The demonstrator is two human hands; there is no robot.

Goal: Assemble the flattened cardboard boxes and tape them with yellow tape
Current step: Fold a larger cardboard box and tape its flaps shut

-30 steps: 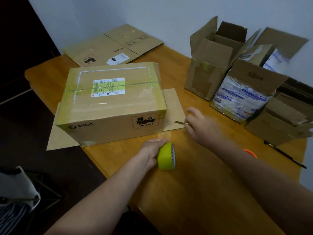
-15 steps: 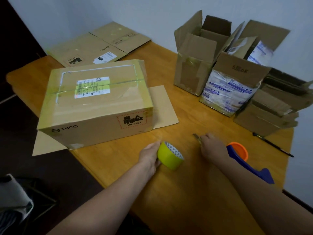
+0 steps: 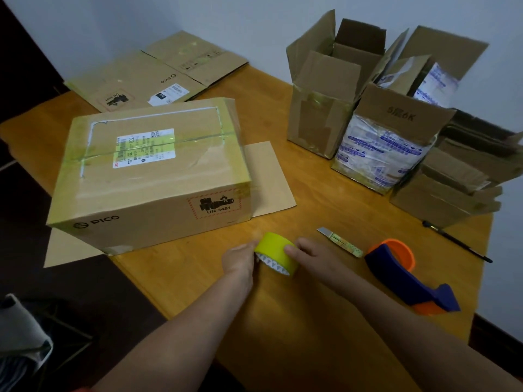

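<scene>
Yellow round tape roll (image 3: 278,248) gripped by left hand (image 3: 239,260) and right hand (image 3: 314,256), glossy-taped cardboard box (image 3: 158,176) behind, wooden table (image 3: 311,321)

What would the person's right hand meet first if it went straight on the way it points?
The yellow tape roll: the right hand touches it. Past the roll, likely the front of the taped PICO box, though depth is unclear.

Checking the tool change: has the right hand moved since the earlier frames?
Yes. The right hand left the small green-handled utility knife on the table and shifted left, toward the large taped cardboard box, onto the yellow tape roll.
</scene>
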